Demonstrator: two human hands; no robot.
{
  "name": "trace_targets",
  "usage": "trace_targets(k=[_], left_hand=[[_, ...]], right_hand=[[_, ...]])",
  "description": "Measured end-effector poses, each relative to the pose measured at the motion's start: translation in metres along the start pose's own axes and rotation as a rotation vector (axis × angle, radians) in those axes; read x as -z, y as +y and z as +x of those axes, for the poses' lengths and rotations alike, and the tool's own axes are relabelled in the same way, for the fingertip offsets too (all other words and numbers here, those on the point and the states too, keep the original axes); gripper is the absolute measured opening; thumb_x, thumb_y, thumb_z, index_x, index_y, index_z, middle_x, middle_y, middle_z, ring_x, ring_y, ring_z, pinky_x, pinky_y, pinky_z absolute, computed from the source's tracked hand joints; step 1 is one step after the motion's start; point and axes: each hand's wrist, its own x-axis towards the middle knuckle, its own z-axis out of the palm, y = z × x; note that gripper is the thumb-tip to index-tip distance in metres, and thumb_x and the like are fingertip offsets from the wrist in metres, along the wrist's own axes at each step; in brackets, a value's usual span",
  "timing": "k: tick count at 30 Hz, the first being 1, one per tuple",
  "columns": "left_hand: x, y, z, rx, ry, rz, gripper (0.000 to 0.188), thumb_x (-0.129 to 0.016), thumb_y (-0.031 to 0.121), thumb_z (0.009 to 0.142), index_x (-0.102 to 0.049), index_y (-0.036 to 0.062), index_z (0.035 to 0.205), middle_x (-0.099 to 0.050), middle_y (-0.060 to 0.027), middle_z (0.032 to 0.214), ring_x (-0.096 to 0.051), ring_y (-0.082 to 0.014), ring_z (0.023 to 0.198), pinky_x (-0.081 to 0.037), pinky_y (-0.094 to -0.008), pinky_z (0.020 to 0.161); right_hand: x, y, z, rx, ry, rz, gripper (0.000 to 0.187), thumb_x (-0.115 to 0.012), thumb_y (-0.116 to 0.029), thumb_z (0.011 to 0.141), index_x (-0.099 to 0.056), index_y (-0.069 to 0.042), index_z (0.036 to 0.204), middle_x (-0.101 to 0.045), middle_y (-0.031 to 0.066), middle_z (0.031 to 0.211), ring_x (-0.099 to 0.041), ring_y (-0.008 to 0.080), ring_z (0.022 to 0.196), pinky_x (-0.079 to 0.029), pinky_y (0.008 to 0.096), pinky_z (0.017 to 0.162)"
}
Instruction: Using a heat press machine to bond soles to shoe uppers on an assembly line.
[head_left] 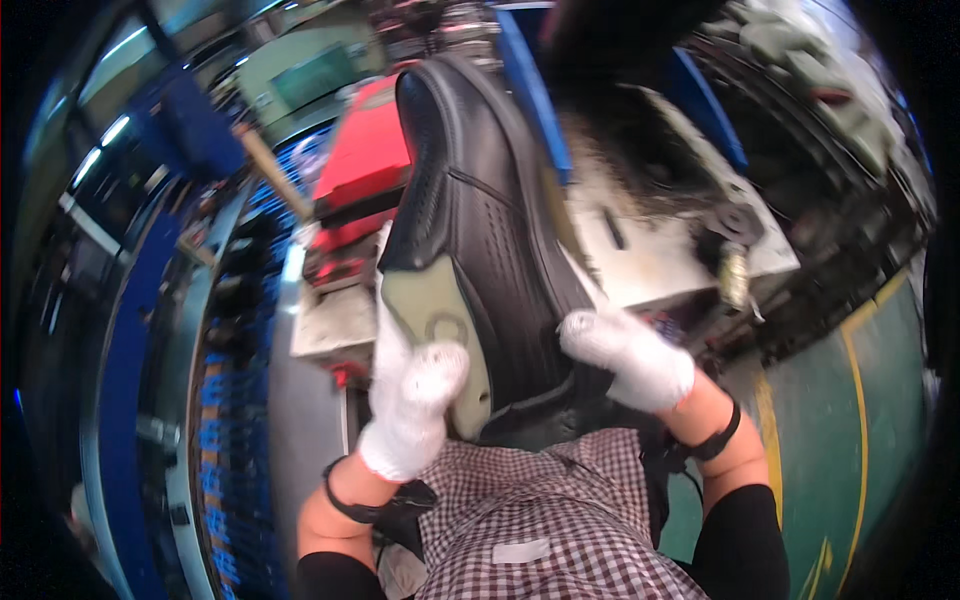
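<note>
Close to the checked apron (540,520), the left hand (415,405) in a white glove grips the black shoe (480,220) by its green insole (440,320). Across from it, the right hand (630,355) squeezes the shoe's other side. Beyond both hands sits a red machine (365,165).

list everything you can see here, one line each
shoe: 1, black with a greenish insole, centre, held up in both hands
red machine part: 1, red, left of the shoe
grey work surface: 1, pale grey and stained, right of the shoe
blue conveyor: 1, blue, far left
green floor: 1, green with yellow lines, lower right
checked apron: 1, brown and white, bottom centre
left hand: 1, white glove, on the insole side
right hand: 1, white glove, on the shoe's right side
</note>
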Motion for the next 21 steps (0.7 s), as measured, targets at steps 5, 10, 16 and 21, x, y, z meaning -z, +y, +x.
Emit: trace_targets(k=[5,10,16,21], left_hand=[[-0.032,0.022,0.093,-0.496,-0.239,0.19,0.098,-0.066,0.032,0.1,-0.003,-0.0006,0.168,-0.019,-0.026,0.172,-0.022,-0.035,0.16,-0.027,-0.0422,0.126],[-0.047,0.08,0.225,-1.219,-0.231,0.958,0.038,-0.061,0.025,0.097,-0.072,0.0102,0.13,-0.052,-0.0262,0.152,-0.058,-0.0386,0.134,-0.045,-0.0386,0.111],[-0.144,0.105,0.323,-1.174,-0.183,0.786,0.048,-0.052,0.035,0.11,-0.053,0.0029,0.146,-0.052,-0.0179,0.149,-0.05,-0.0268,0.134,-0.037,-0.0405,0.117],[-0.183,0.122,0.387,-1.042,-0.215,0.586,0.042,-0.051,0.034,0.11,-0.06,0.0024,0.136,-0.061,-0.0191,0.137,-0.056,-0.0248,0.126,-0.041,-0.0392,0.112]], right_hand=[[0.122,-0.045,-0.005,-0.088,0.329,0.182,0.069,-0.064,-0.031,0.096,-0.05,0.005,0.152,-0.071,0.0165,0.126,-0.064,0.0185,0.12,-0.048,0.0286,0.106],[0.24,-0.07,0.058,-0.063,0.558,-0.834,0.091,-0.069,-0.049,0.085,-0.047,0.008,0.153,-0.061,0.0258,0.145,-0.061,0.0309,0.132,-0.044,0.0327,0.112],[0.344,-0.051,0.12,-0.399,0.479,-1.258,0.103,-0.073,-0.062,0.077,-0.045,-0.007,0.16,-0.059,0.0245,0.148,-0.055,0.0347,0.14,-0.046,0.0362,0.113],[0.331,-0.027,0.123,-0.522,0.292,-1.46,0.117,-0.072,-0.069,0.076,-0.026,-0.014,0.168,-0.044,0.0311,0.159,-0.048,0.0449,0.143,-0.047,0.0446,0.114]])
